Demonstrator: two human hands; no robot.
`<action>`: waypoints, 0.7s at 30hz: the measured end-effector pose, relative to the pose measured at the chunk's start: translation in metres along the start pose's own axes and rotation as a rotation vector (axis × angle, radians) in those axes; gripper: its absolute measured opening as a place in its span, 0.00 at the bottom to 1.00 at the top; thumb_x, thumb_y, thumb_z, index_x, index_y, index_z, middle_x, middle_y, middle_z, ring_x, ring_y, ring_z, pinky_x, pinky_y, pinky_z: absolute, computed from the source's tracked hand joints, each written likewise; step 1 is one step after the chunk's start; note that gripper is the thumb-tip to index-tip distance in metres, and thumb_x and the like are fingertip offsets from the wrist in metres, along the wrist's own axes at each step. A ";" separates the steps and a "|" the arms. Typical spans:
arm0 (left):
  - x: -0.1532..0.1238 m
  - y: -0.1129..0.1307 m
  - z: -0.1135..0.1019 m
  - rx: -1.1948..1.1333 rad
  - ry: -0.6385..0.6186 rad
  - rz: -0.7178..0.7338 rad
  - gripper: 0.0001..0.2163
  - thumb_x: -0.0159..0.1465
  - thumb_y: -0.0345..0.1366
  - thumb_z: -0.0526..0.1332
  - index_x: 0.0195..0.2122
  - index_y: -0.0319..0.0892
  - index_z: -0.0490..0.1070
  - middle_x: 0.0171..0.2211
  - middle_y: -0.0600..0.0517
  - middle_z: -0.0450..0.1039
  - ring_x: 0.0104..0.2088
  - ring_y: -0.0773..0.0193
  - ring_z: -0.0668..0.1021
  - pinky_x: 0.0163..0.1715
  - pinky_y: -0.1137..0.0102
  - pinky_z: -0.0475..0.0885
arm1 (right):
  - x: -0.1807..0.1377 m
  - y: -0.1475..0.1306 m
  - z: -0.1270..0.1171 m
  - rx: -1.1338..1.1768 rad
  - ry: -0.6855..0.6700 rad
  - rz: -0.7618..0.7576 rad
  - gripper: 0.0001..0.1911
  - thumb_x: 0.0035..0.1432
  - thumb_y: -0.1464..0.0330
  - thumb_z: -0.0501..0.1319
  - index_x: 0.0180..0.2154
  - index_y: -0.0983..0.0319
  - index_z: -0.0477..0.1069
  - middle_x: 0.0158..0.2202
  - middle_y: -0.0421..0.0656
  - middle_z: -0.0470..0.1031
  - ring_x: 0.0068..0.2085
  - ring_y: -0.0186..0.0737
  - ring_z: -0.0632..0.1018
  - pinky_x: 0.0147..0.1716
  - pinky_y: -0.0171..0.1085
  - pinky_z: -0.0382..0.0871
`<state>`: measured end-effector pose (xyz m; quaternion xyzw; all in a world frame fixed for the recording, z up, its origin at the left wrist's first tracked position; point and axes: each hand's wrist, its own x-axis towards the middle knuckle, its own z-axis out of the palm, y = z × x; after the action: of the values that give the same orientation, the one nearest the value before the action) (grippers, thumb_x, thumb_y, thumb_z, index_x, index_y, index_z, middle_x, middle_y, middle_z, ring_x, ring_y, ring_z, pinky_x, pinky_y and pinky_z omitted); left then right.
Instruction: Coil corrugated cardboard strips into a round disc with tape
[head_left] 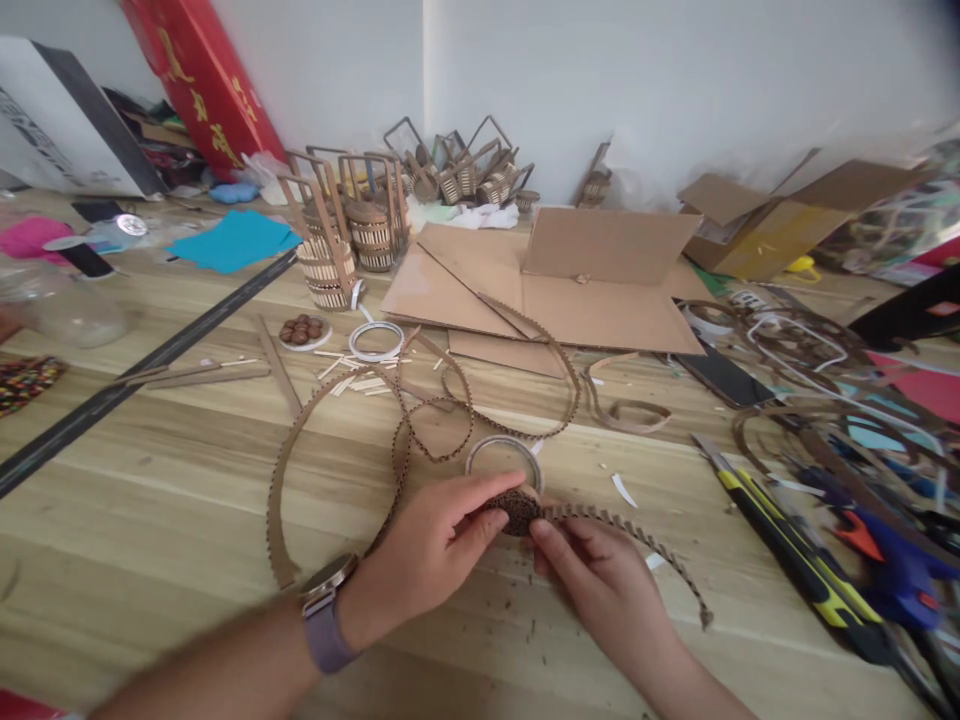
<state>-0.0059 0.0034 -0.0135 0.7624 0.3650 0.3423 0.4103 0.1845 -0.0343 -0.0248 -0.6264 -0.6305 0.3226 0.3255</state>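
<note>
My left hand (439,545) and my right hand (592,575) meet low in the middle of the head view. Together they pinch a small tight coil of corrugated cardboard strip (520,510). The strip's loose tail (637,540) runs right along the wooden table (165,500) to about the table's front right. A watch with a purple band (326,605) is on my left wrist. Just beyond the coil lies a roll of tape (504,458). Long curled corrugated strips (420,420) lie behind my hands.
Flat cardboard sheets (570,290) and several small cardboard baskets (352,235) stand at the back. A yellow-black utility knife (795,555), scissors (892,565) and paper scraps crowd the right. A long black ruler (150,365), a teal sheet (236,240) and a dish of beads (302,331) lie left.
</note>
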 end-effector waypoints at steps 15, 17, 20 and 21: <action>-0.002 0.001 -0.001 0.148 -0.064 0.105 0.18 0.70 0.28 0.53 0.59 0.46 0.67 0.48 0.49 0.77 0.47 0.62 0.78 0.48 0.70 0.72 | 0.003 0.004 0.004 -0.214 0.141 -0.309 0.31 0.68 0.51 0.47 0.16 0.59 0.60 0.13 0.38 0.64 0.15 0.33 0.66 0.15 0.32 0.57; -0.003 0.000 -0.001 0.160 -0.072 0.115 0.17 0.70 0.28 0.52 0.59 0.45 0.67 0.48 0.48 0.77 0.48 0.61 0.78 0.48 0.69 0.72 | 0.003 0.004 0.004 -0.213 0.153 -0.301 0.31 0.67 0.50 0.47 0.16 0.58 0.59 0.13 0.38 0.64 0.15 0.34 0.66 0.14 0.32 0.57; -0.004 0.000 -0.001 0.130 -0.063 0.123 0.17 0.70 0.28 0.53 0.59 0.44 0.67 0.51 0.48 0.76 0.50 0.61 0.77 0.50 0.70 0.71 | 0.002 0.004 0.002 -0.176 0.139 -0.243 0.30 0.65 0.49 0.48 0.16 0.58 0.60 0.13 0.39 0.65 0.16 0.35 0.67 0.15 0.32 0.58; -0.003 0.000 -0.001 0.110 -0.049 0.111 0.17 0.70 0.29 0.53 0.59 0.43 0.67 0.52 0.48 0.75 0.51 0.61 0.77 0.51 0.70 0.71 | 0.002 0.004 0.001 -0.150 0.126 -0.214 0.30 0.65 0.48 0.49 0.16 0.58 0.62 0.13 0.39 0.67 0.16 0.35 0.68 0.15 0.32 0.59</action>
<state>-0.0083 0.0008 -0.0139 0.8111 0.3301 0.3253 0.3569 0.1857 -0.0324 -0.0289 -0.5972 -0.6942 0.1982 0.3494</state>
